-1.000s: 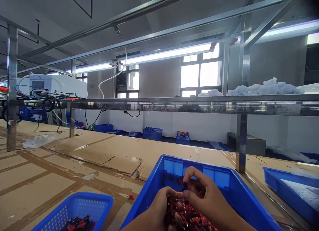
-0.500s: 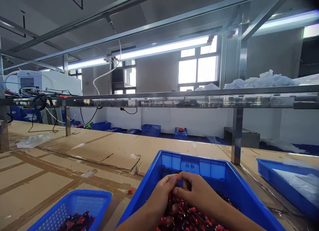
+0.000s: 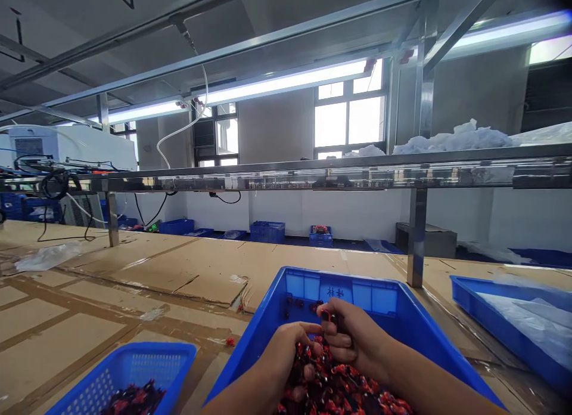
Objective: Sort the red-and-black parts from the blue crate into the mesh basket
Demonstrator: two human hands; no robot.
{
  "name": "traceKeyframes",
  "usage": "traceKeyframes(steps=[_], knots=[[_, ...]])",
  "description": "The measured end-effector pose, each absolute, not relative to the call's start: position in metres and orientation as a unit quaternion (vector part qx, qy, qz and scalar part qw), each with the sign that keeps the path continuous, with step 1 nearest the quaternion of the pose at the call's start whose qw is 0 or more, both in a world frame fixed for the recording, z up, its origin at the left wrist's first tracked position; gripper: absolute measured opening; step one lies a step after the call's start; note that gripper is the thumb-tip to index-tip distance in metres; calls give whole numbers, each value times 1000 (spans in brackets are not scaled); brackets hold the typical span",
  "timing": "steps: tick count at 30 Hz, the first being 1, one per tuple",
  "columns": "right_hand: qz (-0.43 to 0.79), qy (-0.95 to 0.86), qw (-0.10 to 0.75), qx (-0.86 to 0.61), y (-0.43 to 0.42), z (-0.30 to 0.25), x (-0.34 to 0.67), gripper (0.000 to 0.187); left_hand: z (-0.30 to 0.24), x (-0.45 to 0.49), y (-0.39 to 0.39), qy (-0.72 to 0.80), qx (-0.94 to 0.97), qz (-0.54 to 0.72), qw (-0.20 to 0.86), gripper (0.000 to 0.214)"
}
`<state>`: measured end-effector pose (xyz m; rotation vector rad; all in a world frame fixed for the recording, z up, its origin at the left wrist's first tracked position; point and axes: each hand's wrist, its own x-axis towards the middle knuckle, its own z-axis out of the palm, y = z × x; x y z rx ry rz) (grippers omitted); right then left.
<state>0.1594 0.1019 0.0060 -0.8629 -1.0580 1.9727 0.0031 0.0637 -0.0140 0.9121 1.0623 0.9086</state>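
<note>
Both my hands are over a deep blue crate (image 3: pixel 404 319) that holds a heap of small, shiny red-and-black pieces (image 3: pixel 339 385). Between the thumb and forefinger of my right hand (image 3: pixel 351 334) is one small dark red piece (image 3: pixel 329 316), its other fingers curled below. My left hand (image 3: pixel 286 350) is just to the left, with its forefinger reaching toward the right hand. The left fingers are apart and curved over the heap, and I see nothing held in them. What exactly the pieces are is too small to make out.
At lower left stands a blue perforated basket (image 3: pixel 179 367) with more red-and-black pieces. A blue tray (image 3: pixel 473 302) with clear plastic sheets is on the right. A metal post (image 3: pixel 417 242) rises behind the crate, carrying a shelf (image 3: pixel 268 179). Taped cardboard (image 3: pixel 187 307) covers the table.
My hands were together at the fingertips and have parted a little. The right hand now shows a dark red piece in its pinch; the left has dropped lower. The view has shifted slightly.
</note>
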Motion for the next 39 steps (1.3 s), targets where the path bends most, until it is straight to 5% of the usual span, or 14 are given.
traceKeyframes(steps=[26,39], knots=[[771,-442,356,-287,105,10,170,12,-1,0,61,480,415,439,636,60],[656,-583,303,-371,92,-8,150,38,-3,-1,63,451,438,545,555,62]])
